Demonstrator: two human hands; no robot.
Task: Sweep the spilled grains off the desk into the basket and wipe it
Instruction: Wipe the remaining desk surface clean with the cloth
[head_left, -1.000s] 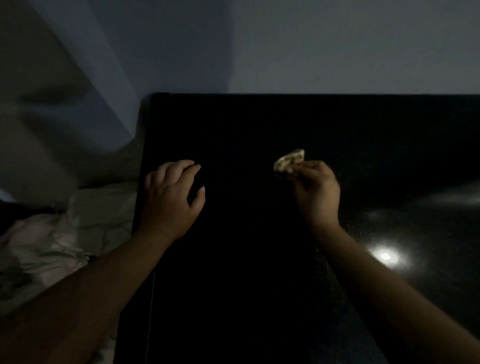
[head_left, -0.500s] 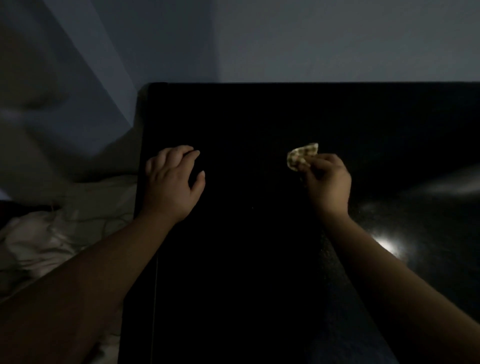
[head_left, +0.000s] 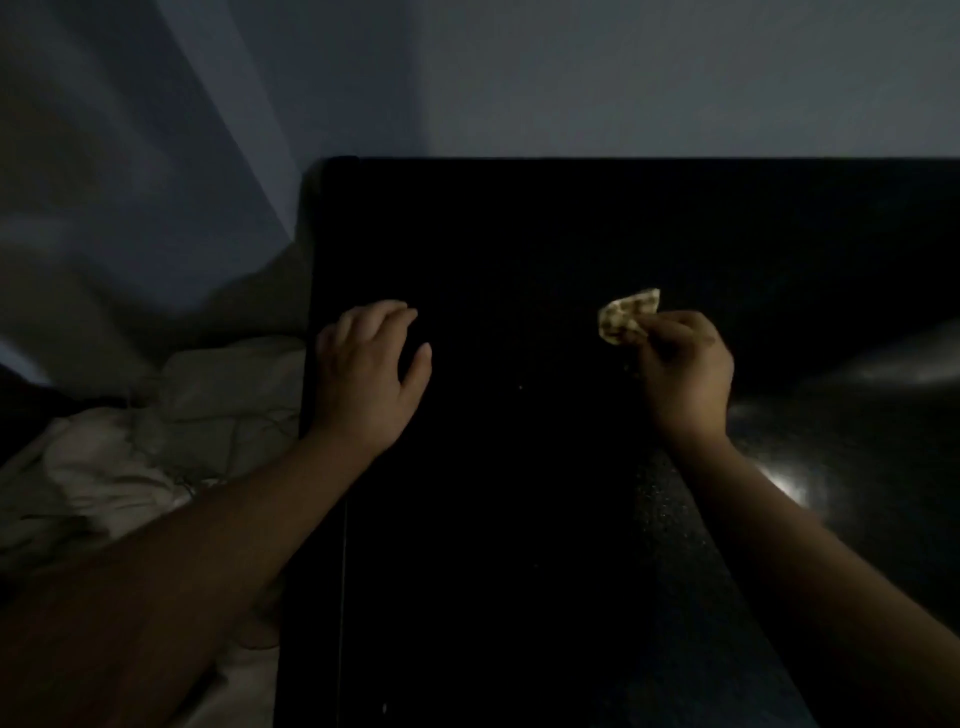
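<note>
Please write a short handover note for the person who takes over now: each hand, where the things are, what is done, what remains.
Left hand: relaxed, holds nothing, at the left edge of the desk.
Right hand: pinches a small patterned cloth over the desk's middle.
Grains: a few pale specks on the desk; too dim to count.
Basket: not in view. Crumpled pale fabric lies left of the desk.
Done: cannot tell. Left: sweep the specks, wipe.
</note>
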